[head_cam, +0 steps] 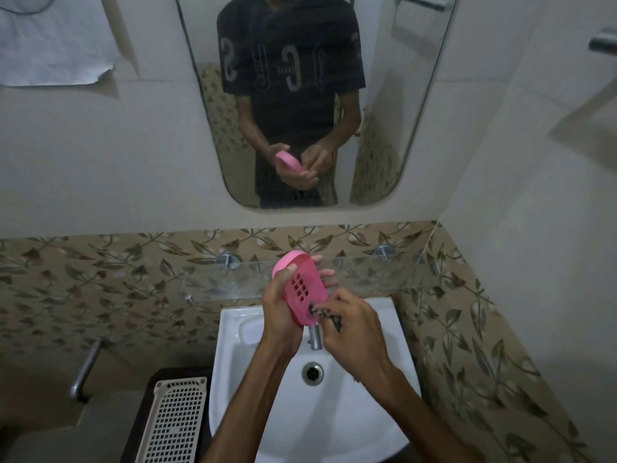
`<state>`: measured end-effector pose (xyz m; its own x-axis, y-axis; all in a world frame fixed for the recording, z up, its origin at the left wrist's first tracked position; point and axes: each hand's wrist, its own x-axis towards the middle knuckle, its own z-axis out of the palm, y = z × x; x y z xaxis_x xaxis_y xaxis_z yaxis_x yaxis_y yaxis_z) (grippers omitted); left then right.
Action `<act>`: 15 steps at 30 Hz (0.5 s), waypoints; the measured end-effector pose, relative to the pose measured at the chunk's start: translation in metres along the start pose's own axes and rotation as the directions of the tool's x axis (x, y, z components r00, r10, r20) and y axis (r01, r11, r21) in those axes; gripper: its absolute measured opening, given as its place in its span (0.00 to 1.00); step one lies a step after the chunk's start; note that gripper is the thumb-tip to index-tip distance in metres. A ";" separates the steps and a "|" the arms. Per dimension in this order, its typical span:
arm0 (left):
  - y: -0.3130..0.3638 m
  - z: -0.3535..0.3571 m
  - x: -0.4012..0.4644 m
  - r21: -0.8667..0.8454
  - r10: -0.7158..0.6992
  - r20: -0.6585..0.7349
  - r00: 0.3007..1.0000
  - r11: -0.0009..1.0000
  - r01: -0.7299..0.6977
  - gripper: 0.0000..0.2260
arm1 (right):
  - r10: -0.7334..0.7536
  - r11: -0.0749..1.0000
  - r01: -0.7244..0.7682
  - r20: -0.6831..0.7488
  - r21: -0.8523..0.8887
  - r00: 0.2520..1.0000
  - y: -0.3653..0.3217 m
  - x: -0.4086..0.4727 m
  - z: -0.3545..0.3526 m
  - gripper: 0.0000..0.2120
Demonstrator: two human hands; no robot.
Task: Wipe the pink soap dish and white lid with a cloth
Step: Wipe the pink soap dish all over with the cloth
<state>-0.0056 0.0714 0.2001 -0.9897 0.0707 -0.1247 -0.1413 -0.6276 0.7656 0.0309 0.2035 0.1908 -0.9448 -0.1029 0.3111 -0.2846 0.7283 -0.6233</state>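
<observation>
**Both hands busy on the pink dish above the basin**

Left hand is clamped on the pink soap dish, thumb on its near face and fingertips showing past the far edge, so it hangs in the air over the white sink, just in front of the glass shelf. The right hand is closed on a small dark cloth, pressing it against the dish's near, lower end.

Judging by its look, the dish is thin moulded plastic: light, stiff and probably slick if wet, so gripping across the short width, as the left hand does, seems the sound place to hold it. Its slotted face is turned towards the camera. The long axis runs from far-left down to near-right, with the rounded far end tilted up and away.

Below the hands stands the tap, and nearer lies the drain. A white perforated tray, perhaps the lid, rests to the left of the sink. The mirror on the far wall reflects the person.
</observation>
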 end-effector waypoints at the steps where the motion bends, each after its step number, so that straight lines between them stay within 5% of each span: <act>1: -0.001 0.002 0.000 -0.014 0.003 0.015 1.000 1.000 -0.003 0.35 | 0.028 1.000 -0.028 -0.024 -0.006 0.999 0.003 0.003 -0.002 0.11; 11: -0.010 0.007 0.002 0.030 0.034 0.041 0.999 0.999 -0.035 0.33 | 0.141 0.987 -0.138 0.027 -0.085 0.990 0.006 0.005 -0.003 0.09; 15: -0.012 0.003 0.001 0.034 0.043 0.010 0.999 0.998 -0.044 0.32 | 0.158 0.985 -0.164 0.100 0.049 0.982 0.009 -0.001 0.003 0.08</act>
<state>-0.0049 0.0817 0.1927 -0.9951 0.0511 -0.0850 -0.0986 -0.6032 0.7915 0.0289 0.2079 0.1825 -0.9893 -0.0536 0.1354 -0.1338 0.7014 -0.7001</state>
